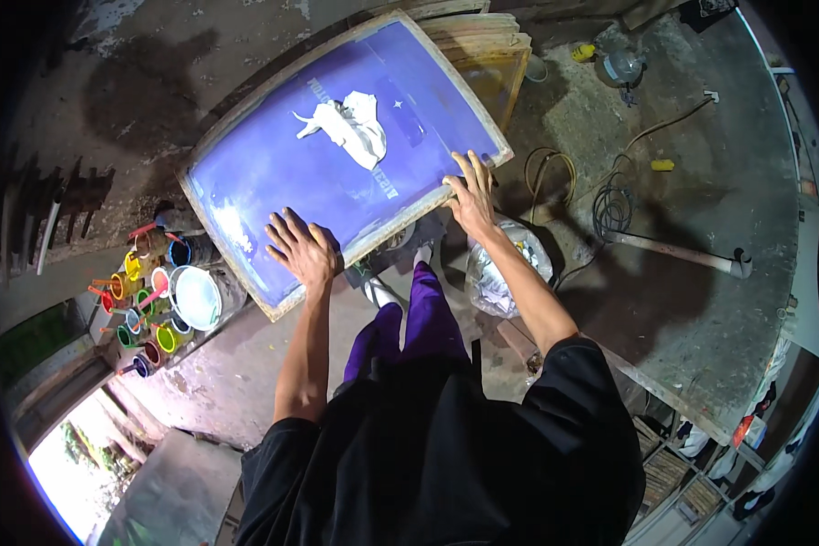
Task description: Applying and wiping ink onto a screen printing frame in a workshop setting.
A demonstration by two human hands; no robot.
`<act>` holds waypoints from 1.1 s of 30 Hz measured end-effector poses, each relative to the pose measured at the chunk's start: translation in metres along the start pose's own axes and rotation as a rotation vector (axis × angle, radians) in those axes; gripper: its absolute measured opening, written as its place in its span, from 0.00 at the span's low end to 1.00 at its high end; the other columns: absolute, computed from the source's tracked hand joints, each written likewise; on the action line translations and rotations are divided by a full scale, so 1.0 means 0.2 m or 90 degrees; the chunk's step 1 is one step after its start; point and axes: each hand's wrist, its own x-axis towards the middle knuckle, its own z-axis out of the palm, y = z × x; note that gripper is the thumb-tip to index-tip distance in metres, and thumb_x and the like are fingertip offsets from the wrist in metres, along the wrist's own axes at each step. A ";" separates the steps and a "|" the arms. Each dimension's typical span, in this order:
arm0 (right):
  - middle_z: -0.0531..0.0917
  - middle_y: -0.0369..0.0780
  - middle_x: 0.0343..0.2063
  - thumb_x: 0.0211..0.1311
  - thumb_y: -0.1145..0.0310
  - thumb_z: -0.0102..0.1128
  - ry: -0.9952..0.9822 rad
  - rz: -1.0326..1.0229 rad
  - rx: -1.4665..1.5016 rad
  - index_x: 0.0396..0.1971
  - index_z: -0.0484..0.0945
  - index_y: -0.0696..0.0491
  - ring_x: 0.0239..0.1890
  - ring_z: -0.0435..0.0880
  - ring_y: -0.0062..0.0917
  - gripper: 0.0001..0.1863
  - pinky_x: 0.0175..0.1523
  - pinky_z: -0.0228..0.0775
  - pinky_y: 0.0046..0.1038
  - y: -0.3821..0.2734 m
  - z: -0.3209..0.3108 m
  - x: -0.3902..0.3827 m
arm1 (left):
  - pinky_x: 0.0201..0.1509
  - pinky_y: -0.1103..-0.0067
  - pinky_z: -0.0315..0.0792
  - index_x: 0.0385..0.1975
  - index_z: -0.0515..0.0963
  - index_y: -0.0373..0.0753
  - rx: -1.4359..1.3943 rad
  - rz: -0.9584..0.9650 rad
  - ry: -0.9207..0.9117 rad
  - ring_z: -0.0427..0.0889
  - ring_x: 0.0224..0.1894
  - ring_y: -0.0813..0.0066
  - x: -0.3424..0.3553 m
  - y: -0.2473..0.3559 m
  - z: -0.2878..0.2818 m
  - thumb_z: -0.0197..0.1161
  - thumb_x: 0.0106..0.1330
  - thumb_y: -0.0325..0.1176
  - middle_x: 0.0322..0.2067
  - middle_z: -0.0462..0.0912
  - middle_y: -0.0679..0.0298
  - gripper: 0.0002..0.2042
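A large wooden-framed printing screen with a blue-violet mesh lies flat below me. A crumpled white rag rests on the mesh near its middle. My left hand lies flat with spread fingers on the mesh close to the near frame edge. My right hand presses with spread fingers on the frame's near right corner. Neither hand holds anything.
Several small pots of coloured paint and a white-lidded tub stand at the left of the screen. More wooden frames are stacked behind. A clear plastic bag, coiled cables and a pipe lie on the concrete floor at right.
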 end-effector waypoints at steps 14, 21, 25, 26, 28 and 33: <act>0.62 0.40 0.74 0.44 0.78 0.76 0.021 0.024 0.034 0.51 0.84 0.47 0.78 0.51 0.48 0.28 0.75 0.49 0.56 0.01 0.02 0.01 | 0.80 0.49 0.35 0.79 0.54 0.44 -0.004 -0.005 -0.002 0.42 0.82 0.51 0.00 0.02 0.00 0.47 0.77 0.48 0.80 0.48 0.57 0.33; 0.66 0.41 0.71 0.44 0.78 0.75 0.018 -0.009 0.033 0.47 0.85 0.48 0.78 0.52 0.47 0.25 0.75 0.50 0.56 0.03 0.02 0.02 | 0.80 0.48 0.36 0.79 0.54 0.45 0.008 -0.003 0.006 0.42 0.82 0.52 0.00 0.01 0.01 0.47 0.77 0.48 0.80 0.48 0.58 0.33; 0.67 0.41 0.69 0.45 0.78 0.74 0.021 -0.015 0.048 0.46 0.85 0.49 0.77 0.53 0.47 0.23 0.75 0.50 0.55 0.03 0.02 0.03 | 0.80 0.48 0.36 0.79 0.54 0.45 0.017 -0.004 0.004 0.42 0.82 0.52 0.00 0.01 0.01 0.46 0.77 0.49 0.81 0.48 0.59 0.33; 0.67 0.42 0.69 0.45 0.78 0.74 0.021 -0.017 0.054 0.46 0.85 0.49 0.77 0.53 0.47 0.23 0.75 0.50 0.55 0.03 0.01 0.03 | 0.80 0.48 0.36 0.79 0.54 0.45 0.021 -0.002 0.004 0.42 0.82 0.52 0.00 0.02 0.00 0.46 0.77 0.49 0.81 0.48 0.59 0.33; 0.68 0.42 0.69 0.45 0.78 0.74 0.020 -0.018 0.059 0.46 0.85 0.49 0.77 0.53 0.47 0.23 0.75 0.50 0.55 0.06 0.03 0.02 | 0.80 0.48 0.35 0.79 0.54 0.44 0.011 -0.003 -0.002 0.41 0.82 0.51 0.00 0.02 0.00 0.47 0.77 0.48 0.80 0.48 0.58 0.33; 0.66 0.42 0.71 0.42 0.77 0.78 0.045 -0.022 0.031 0.50 0.85 0.47 0.77 0.54 0.48 0.29 0.74 0.53 0.51 0.05 0.06 0.01 | 0.81 0.48 0.32 0.79 0.54 0.42 -0.012 -0.016 -0.019 0.40 0.82 0.48 0.00 0.02 -0.01 0.47 0.76 0.47 0.80 0.48 0.55 0.33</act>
